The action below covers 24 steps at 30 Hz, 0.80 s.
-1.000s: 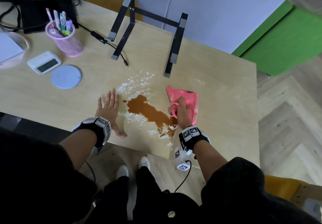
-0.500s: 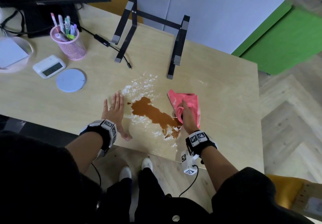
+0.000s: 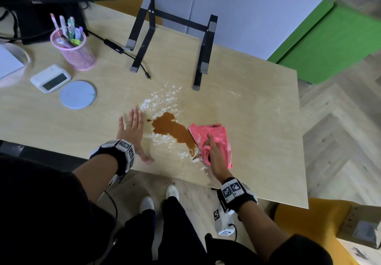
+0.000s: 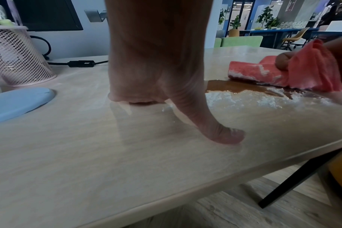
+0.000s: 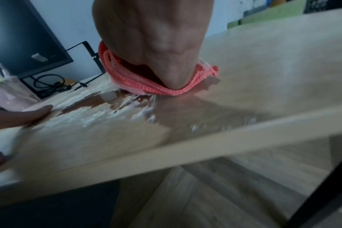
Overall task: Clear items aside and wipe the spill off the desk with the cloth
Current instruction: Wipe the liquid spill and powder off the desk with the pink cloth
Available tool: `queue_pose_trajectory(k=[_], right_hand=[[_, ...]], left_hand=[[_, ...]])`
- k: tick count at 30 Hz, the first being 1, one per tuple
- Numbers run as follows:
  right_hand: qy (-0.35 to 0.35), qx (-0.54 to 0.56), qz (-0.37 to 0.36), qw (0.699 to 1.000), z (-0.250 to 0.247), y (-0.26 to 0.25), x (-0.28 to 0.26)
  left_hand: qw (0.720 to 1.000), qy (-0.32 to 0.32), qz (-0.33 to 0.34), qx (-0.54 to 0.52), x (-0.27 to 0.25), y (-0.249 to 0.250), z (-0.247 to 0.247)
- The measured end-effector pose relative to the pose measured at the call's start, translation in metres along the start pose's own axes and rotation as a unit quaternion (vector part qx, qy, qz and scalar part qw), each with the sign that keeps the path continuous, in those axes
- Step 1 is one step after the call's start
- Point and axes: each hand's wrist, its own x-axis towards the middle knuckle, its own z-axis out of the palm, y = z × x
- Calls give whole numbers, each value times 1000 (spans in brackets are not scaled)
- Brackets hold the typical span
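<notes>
Two hands are at work on the surface: the right hand has its fingers curled round a bunched fold of the pink cloth and presses it down at the near right edge of the brown spill, while the left hand lies flat, fingers straight and thumb spread, just left of the puddle, its fingertips at the white powder scattered around the liquid. From the left wrist view the cloth's leading edge already carries white crumbs and touches the liquid. To wipe well, I would keep the cloth pressed flat and draw it across toward the left hand in one sweep, gathering powder and liquid together – and away from the near edge, where a push could send the mess to the floor. The spill runs long from far-left to near-right, its narrow tail pointing at the cloth; the cloth lies with its long side running away from the person. A pen cup, a clock and a round coaster stand well apart on the left – a black stand is nearer, behind the spill.
</notes>
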Motion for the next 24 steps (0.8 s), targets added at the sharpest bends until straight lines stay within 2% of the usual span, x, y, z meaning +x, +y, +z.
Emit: queue_pose_trajectory(k=[2, 5, 7, 10, 12, 15, 17, 20, 24], right_hand=[[34, 6, -28, 999, 15, 5, -12], [128, 133, -17, 983, 48, 6, -21], [159, 227, 2, 961, 73, 5, -23], [176, 209, 25, 962, 107, -4, -19], [157, 190, 20, 969, 118, -31, -22], [127, 215, -8, 968, 121, -67, -7], [126, 278, 0, 952, 117, -89, 2], [153, 335, 31, 929, 102, -101, 5], [173, 358, -19, 917, 77, -97, 0]], left_hand=[[1000, -1, 14, 3, -3, 1, 0], [1000, 0, 14, 4, -3, 0, -2], [1000, -7, 13, 6, -2, 0, -2], [1000, 1, 11, 3, -1, 1, 0], [1000, 5, 11, 4, -1, 1, 1], [1000, 6, 16, -4, -2, -1, 3], [1000, 8, 21, -7, -3, -2, 4], [999, 14, 28, -13, -2, -3, 5], [999, 16, 32, -16, -2, -5, 5]])
